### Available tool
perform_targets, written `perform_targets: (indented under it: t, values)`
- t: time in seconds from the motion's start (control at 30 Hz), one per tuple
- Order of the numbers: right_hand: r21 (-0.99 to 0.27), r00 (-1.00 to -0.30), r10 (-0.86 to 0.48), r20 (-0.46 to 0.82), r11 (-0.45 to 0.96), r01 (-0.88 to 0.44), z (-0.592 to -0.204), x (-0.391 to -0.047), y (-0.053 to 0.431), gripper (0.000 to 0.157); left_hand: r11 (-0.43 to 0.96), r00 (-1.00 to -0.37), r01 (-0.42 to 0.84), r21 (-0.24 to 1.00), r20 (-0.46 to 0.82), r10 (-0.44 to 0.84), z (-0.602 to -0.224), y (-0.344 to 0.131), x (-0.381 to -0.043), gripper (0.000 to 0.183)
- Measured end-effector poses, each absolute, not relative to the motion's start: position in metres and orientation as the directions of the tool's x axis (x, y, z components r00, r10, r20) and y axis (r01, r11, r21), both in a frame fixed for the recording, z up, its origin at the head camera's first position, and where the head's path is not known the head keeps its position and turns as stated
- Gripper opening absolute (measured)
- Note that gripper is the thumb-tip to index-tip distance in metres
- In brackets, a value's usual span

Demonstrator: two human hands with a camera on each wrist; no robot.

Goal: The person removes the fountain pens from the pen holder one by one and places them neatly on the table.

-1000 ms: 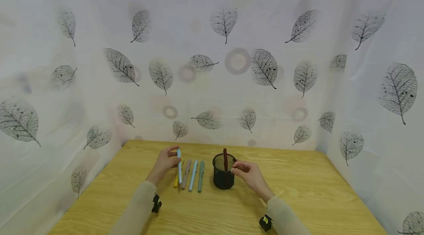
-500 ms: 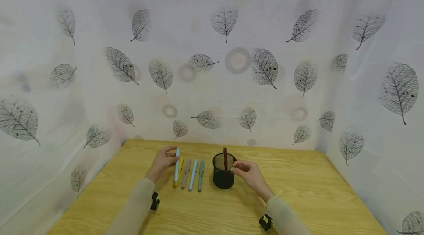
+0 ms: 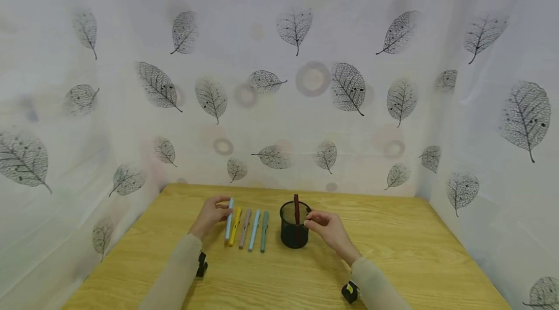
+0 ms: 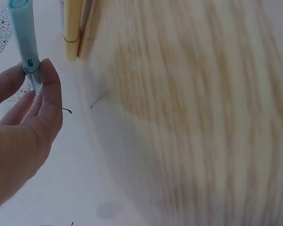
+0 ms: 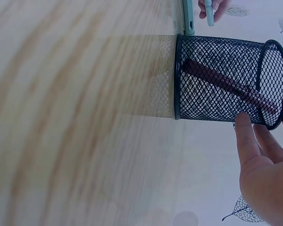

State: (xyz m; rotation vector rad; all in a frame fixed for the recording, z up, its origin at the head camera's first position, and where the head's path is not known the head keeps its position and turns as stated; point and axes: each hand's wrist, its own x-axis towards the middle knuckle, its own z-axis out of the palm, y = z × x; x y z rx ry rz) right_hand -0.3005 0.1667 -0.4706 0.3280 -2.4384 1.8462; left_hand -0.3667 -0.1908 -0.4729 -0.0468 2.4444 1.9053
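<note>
My left hand (image 3: 212,215) pinches a light blue pen (image 3: 229,220) between thumb and fingers, at the left end of a row of pens. In the left wrist view the pen (image 4: 23,35) points away from the fingertips. Beside it lie a yellow pen (image 3: 235,227), a mauve pen (image 3: 245,229), another light blue pen (image 3: 254,231) and a green pen (image 3: 264,232). My right hand (image 3: 333,234) holds the rim of a black mesh pen holder (image 3: 294,237). A dark red pen (image 3: 297,209) leans inside the holder, as the right wrist view also shows.
The wooden table (image 3: 271,281) is enclosed at the back and sides by a white curtain (image 3: 279,116) with a leaf print. Black wrist cameras (image 3: 202,265) sit below both sleeves.
My left hand has moved left with the light blue pen, from over the yellow pen to its left side, and the yellow pen is now uncovered. My right hand stays at the holder.
</note>
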Motion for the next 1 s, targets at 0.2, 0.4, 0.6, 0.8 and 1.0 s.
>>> perform_targets:
  t: [0.2, 0.4, 0.6, 0.8, 1.0]
  values:
    - [-0.939, -0.973, -0.129, 0.191, 0.265, -0.219, -0.475, -0.303, 0.168, 0.025, 0.294, -0.998, -0.063, 0.954, -0.067, 0.003, -0.477, -0.194, -0.368, 0.042]
    - [-0.944, -0.974, -0.145, 0.173, 0.258, -0.206, -0.475, -0.303, 0.168, 0.03, 0.377, -0.999, -0.037, 0.926, -0.044, 0.01, -0.482, -0.199, -0.37, 0.037]
    - [-0.945, -0.976, -0.145, 0.164, 0.261, -0.198, -0.468, -0.298, 0.168, 0.021, 0.424, -0.999, -0.045, 0.905, -0.051, 0.002, -0.484, -0.2, -0.373, 0.032]
    - [-0.945, -0.971, -0.175, 0.16, 0.256, -0.202, -0.446, -0.282, 0.164, 0.016, 0.415, -0.996, -0.07, 0.907, -0.087, 0.02, -0.485, -0.2, -0.374, 0.034]
    - [-0.946, -0.971, -0.168, 0.169, 0.25, -0.208, -0.442, -0.279, 0.163, 0.019, 0.473, -0.995, -0.082, 0.877, -0.098, 0.01, -0.481, -0.198, -0.376, 0.035]
